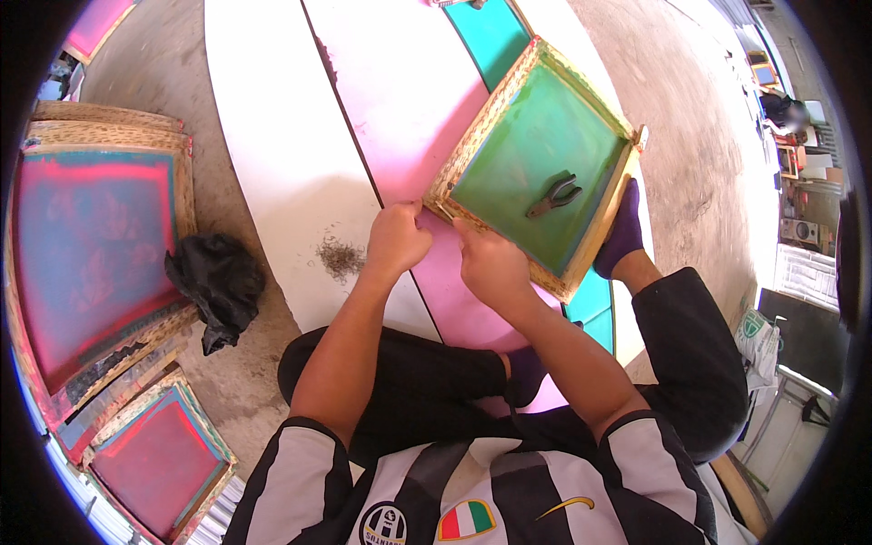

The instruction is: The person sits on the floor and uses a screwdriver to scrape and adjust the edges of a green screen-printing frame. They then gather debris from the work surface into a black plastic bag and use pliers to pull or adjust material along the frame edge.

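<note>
A screen-printing frame (549, 145) with wooden sides and green mesh lies tilted across the board before me. Pliers (554, 195) with dark handles rest on its mesh. My left hand (398, 241) is closed, its thumb and forefinger at the frame's near left corner; what they pinch is too small to make out. Beside it, my right hand (495, 270) is closed at the near wooden edge, its forefinger stretched toward the same corner. Something thin and pale shows by its fingertip. Left of my left hand lies a small heap of thin dark bits (341, 259), like staples.
White and pink boards (272, 118) run away beneath the frame, with a turquoise strip (490, 36). More screen frames (186, 163) stand at the left, beside a crumpled black plastic bag (218, 282). My foot in a dark sock (622, 232) is near the frame's right side.
</note>
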{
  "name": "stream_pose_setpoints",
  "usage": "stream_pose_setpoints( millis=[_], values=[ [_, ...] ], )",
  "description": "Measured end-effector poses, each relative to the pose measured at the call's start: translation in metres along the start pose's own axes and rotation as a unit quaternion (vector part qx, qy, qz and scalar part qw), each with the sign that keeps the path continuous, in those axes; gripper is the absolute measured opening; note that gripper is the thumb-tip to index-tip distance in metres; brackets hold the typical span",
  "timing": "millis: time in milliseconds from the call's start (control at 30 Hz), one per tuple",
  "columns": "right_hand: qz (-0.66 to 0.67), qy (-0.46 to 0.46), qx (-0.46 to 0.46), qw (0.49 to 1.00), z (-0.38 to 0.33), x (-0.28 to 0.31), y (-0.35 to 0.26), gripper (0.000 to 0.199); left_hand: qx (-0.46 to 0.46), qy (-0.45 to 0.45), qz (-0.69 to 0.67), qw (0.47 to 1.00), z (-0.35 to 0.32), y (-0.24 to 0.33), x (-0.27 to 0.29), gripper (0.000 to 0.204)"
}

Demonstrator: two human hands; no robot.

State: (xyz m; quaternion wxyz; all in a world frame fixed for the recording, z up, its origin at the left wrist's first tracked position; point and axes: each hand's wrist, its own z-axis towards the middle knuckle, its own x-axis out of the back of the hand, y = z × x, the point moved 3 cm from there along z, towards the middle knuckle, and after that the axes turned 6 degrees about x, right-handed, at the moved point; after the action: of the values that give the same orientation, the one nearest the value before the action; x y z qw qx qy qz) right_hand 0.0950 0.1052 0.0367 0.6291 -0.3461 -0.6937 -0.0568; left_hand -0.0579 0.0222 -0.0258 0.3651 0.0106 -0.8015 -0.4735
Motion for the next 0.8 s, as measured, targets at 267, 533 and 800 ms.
stream_pose_setpoints(
  millis=[267,533,800],
  values=[
    [0.279,0.139,0.046,0.949,-0.003,-0.035,0.038,0.035,-0.001,-0.013,0.005,1.000,0.001,0.005,0.002,0.039],
    [0.176,0.043,0.025,0.983,-0.005,-0.031,0.044,0.037,0.006,0.016,-0.030,0.999,-0.002,0.003,0.002,0.041],
    [0.301,0.119,0.035,0.945,-0.004,-0.028,0.041,0.039,0.031,0.001,-0.039,0.999,0.001,0.000,0.002,0.048]
  ],
)
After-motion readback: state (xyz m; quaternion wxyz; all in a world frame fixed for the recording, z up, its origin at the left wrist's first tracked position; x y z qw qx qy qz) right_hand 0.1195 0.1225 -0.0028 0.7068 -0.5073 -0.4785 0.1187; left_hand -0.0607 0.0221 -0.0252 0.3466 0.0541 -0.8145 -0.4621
